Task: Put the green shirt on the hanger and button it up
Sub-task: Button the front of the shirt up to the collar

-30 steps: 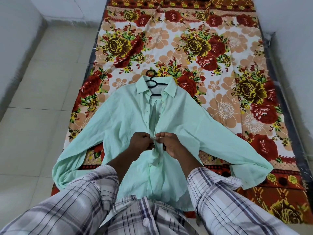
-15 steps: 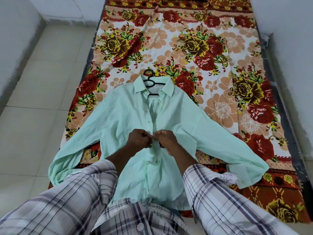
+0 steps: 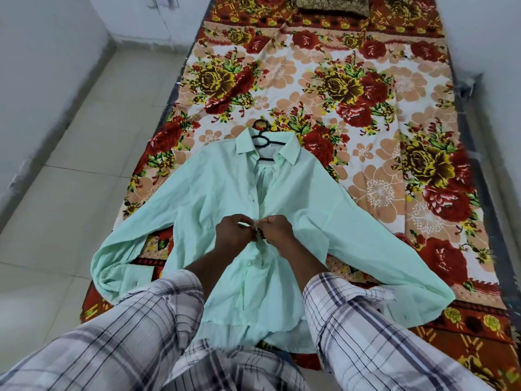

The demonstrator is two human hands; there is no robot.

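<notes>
1. the green shirt (image 3: 214,198) lies face up on the floral bedsheet (image 3: 366,88), collar away from the person, its front opening running straight from collar to hem.
2. the black hanger (image 3: 263,141) is already inside the collar, its hook pointing away from the person.
3. the left hand (image 3: 235,232) pinches the left front edge and the right hand (image 3: 277,230) pinches the right front edge; both are closed on cloth and almost touching at mid-chest.
4. the opening gapes above the hands, so the unfastened buttons probably lie toward the collar; below them the cloth is bunched and i cannot tell.
5. both hands sit equally near the button being worked; the button itself is too small to make out.
</notes>
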